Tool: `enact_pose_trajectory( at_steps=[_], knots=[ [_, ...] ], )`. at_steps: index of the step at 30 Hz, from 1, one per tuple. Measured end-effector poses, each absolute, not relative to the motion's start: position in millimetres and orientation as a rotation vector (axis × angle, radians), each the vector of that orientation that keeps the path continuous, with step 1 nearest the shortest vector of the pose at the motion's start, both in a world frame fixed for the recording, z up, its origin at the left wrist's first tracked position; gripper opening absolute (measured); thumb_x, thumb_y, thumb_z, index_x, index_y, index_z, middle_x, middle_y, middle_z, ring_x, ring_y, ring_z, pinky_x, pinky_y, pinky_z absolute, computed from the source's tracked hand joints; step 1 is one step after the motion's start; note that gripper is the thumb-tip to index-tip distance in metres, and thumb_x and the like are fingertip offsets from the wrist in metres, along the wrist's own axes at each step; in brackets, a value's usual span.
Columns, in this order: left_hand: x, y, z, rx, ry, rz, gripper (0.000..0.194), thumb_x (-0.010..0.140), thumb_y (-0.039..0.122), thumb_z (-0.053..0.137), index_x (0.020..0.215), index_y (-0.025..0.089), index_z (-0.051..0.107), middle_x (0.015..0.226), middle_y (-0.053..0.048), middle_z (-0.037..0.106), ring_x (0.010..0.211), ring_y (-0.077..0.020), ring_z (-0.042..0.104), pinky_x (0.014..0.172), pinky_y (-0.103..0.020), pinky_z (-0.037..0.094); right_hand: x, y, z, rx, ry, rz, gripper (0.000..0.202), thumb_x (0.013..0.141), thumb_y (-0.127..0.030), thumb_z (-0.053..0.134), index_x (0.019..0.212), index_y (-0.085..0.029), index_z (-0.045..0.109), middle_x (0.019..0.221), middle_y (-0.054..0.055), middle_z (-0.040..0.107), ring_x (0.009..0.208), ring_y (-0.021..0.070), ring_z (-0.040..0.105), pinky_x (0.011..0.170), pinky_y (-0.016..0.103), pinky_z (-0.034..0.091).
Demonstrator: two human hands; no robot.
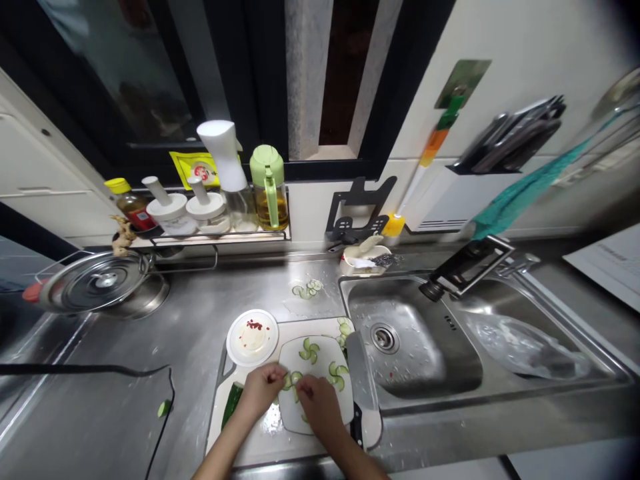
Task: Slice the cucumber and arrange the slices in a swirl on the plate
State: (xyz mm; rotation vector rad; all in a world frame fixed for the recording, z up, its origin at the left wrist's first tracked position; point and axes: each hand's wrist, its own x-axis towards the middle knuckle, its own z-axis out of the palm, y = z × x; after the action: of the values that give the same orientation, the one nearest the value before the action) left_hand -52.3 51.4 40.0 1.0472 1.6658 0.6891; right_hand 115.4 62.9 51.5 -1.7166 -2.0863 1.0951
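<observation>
Both my hands rest over a white square plate (320,353) that lies on a white cutting board (260,440). My left hand (261,390) and my right hand (317,403) pinch thin cucumber slices (291,380) at the plate's near left part. Two fan-shaped groups of cucumber slices (310,349) lie farther back on the plate. A cleaver (361,377) lies on the board just right of the plate. A dark green cucumber piece (231,402) lies on the board under my left wrist.
A small round white dish (252,337) with red bits sits behind the board. More cucumber slices (307,289) lie on the steel counter. The sink (415,347) is to the right, with a faucet (467,267). A pot lid (95,283) and condiment bottles (270,190) stand at the back left.
</observation>
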Motion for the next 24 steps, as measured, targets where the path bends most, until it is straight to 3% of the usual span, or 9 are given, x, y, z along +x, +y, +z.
enact_pose_trajectory(
  at_steps=[8,24],
  knots=[
    [-49,65,48,1.350,1.780,0.437,0.017,0.069,0.009,0.047,0.067,0.018,0.061,0.064,0.003,0.059,0.065,-0.0112,0.054,0.062,-0.020,0.034,104,62,41,-1.835,-2.191,0.967,0.018,0.085,-0.017,0.050,0.079,-0.022,0.066,0.079,0.004,0.066,0.085,0.0207,0.056,0.073,0.029,0.033],
    [-43,71,59,1.472,1.811,0.357,0.018,0.073,0.008,0.047,0.074,0.019,0.062,0.071,0.000,0.061,0.069,-0.0123,0.053,0.064,-0.021,0.032,98,62,48,-1.809,-2.326,0.800,0.020,0.083,-0.013,0.049,0.074,-0.023,0.063,0.077,0.002,0.068,0.084,0.0224,0.054,0.072,0.032,0.033]
  ],
)
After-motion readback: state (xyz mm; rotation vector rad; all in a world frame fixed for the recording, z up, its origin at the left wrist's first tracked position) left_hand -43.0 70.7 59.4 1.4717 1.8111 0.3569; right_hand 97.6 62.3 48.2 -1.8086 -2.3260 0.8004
